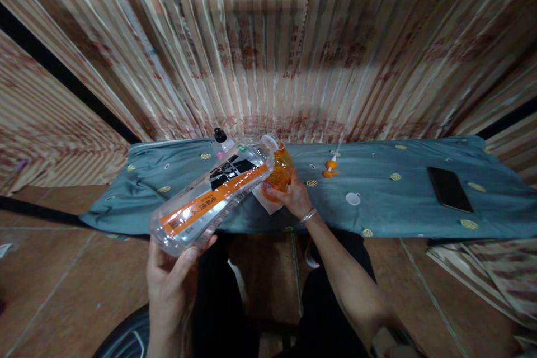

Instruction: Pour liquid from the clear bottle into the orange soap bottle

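Note:
My left hand (178, 265) is closed round the base of a large clear plastic bottle (213, 196) with an orange, black and silver label. The bottle tilts up to the right, its neck end at the mouth of a smaller orange bottle (280, 170). Around that orange bottle my right hand (297, 196) is wrapped, and it stands over a white tissue (267, 204) on the cloth. An orange pump top (330, 168) with a thin tube lies right of my right hand. Farther right is a small clear round cap (353, 198).
A blue-grey patterned cloth (390, 179) covers the narrow table. A small bottle with a black pump (221, 140) stands behind the large bottle. At the right lies a black phone (450, 189). A striped curtain (268, 56) hangs behind, with dark poles at both sides.

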Demonstrator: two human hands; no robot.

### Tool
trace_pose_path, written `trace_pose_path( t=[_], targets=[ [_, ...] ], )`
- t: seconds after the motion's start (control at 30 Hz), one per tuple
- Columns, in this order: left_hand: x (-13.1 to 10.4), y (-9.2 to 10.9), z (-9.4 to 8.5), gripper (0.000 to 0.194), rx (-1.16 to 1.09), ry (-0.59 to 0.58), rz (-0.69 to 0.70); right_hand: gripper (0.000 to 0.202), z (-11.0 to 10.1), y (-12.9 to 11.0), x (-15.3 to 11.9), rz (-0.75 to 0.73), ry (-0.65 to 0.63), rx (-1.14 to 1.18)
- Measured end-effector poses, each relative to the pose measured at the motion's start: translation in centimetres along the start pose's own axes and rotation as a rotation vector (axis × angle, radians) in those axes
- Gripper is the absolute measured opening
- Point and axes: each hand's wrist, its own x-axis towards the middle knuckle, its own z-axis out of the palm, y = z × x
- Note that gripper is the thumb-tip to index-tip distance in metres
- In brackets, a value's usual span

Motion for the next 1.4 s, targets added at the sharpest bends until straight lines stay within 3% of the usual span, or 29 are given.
trace_pose_path(
  t=[1.4],
  targets=[
    [-0.03,-0.18,-0.19,0.061,-0.044,-0.009,-0.003,0.077,-0.26,-0.36,-0.06,0.05,-0.02,-0.032]
  ],
)
